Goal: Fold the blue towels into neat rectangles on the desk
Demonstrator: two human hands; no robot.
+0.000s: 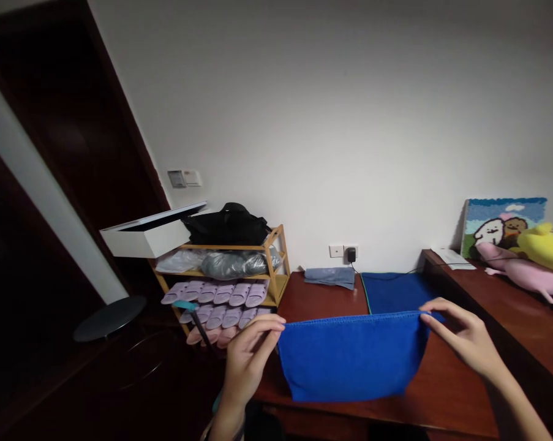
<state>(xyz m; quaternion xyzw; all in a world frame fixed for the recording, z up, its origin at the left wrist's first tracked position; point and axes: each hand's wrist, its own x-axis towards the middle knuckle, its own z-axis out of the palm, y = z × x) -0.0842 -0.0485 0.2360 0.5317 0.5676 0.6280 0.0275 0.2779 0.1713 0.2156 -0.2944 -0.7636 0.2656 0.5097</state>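
A bright blue cloth (353, 358) with a stitched top edge hangs stretched between my hands, above the reddish-brown table (460, 386). My left hand (254, 355) pinches its upper left corner between thumb and fingers. At the upper right corner, my right hand (460, 334) grips the cloth in the same way. On the table behind it lie a folded grey-blue cloth (330, 277) and a dark blue piece with a green edge (393, 292), partly hidden by the cloth I hold.
Left of the table is a wooden rack (276, 269) with slippers, a black bag (228, 225) and a white box (150, 236). A round stool (111, 318) stands farther left. Plush toys (528, 272) and a picture (501, 223) occupy the right-hand surface. A plugged-in adapter (351, 255) trails a cable.
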